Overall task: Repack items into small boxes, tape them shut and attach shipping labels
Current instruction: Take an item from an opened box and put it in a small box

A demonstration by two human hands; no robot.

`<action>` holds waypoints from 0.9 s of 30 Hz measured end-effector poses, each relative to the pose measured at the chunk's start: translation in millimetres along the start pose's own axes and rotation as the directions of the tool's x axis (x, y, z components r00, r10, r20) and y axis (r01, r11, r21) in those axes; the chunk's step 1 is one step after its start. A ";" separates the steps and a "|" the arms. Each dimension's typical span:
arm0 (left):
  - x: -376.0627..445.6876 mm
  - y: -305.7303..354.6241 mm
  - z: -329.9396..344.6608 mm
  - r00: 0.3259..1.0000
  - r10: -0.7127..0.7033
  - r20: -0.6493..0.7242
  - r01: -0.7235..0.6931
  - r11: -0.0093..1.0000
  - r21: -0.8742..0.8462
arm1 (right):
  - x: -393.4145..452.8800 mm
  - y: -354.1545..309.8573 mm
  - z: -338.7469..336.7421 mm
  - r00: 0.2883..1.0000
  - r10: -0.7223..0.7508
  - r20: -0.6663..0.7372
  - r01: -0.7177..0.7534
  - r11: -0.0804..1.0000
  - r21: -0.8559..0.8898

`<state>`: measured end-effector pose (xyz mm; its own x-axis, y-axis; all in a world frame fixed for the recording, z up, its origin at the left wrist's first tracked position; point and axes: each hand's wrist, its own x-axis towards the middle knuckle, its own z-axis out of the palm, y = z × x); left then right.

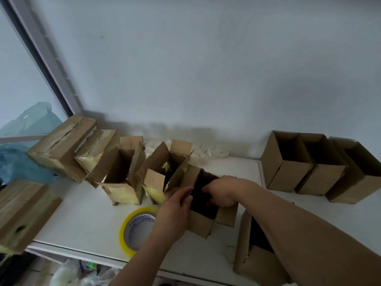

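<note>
Head view: both hands are at the open box [201, 220] near the middle of the white table [86, 215], toward its front edge. The left hand [175, 205] lies against the box's left wall, fingers fairly straight, pressing the cardboard at the rim. The right hand [223, 191] reaches over the far rim, fingers curled down into the dark opening; whether they hold anything inside, I cannot tell. Just left of the box, flat on the table near the front edge, lies a yellow tape roll [135, 230], partly hidden by the left forearm.

Behind the hands, an open box with raised flaps [162, 174] touches the held one, and another flapped box [121, 174] stands just left of it. Further left, at the back left corner, two taped boxes [61, 149] lean one against the other. A taped parcel [22, 213] hangs over the left edge, tilted.

Along the back edge, pale crumpled packing [204, 151] lies against the wall [206, 69]. At the right side, three empty boxes [317, 168] stand in a row, touching, tops open. At the front right corner another open box [253, 256] sits under the right forearm, its inside dark. Below the front edge, plastic bags [68, 273] show blurred on the floor.
</note>
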<state>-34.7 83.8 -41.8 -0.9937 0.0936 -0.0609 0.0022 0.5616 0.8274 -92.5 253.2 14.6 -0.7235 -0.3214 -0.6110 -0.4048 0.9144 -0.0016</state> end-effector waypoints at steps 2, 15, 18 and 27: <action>1.8 -1.9 0.3 1.000 0.007 -0.010 -0.007 1.000 0.004 | -0.2 -1.1 -2.0 1.000 0.000 0.012 0.000 1.000 0.004; 4.5 -5.8 0.1 0.998 0.055 -0.008 -0.054 0.998 0.020 | 7.5 -10.4 -1.2 0.999 0.044 -0.017 -0.044 0.999 0.000; 5.3 -5.4 -0.2 0.999 0.038 0.000 -0.038 0.999 0.022 | 9.8 -11.6 1.1 0.996 0.044 -0.081 -0.042 0.999 0.015; 4.6 0.6 0.6 0.998 0.058 -0.028 -0.056 0.996 0.070 | -7.6 6.6 -8.7 0.989 -0.020 -0.149 0.070 0.940 0.334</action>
<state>-39.2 85.0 -42.0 -0.9947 0.1030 0.0028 0.0656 0.6114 0.7886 -94.5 259.5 26.2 -0.7904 -0.3730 -0.4859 -0.2443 0.9194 -0.3084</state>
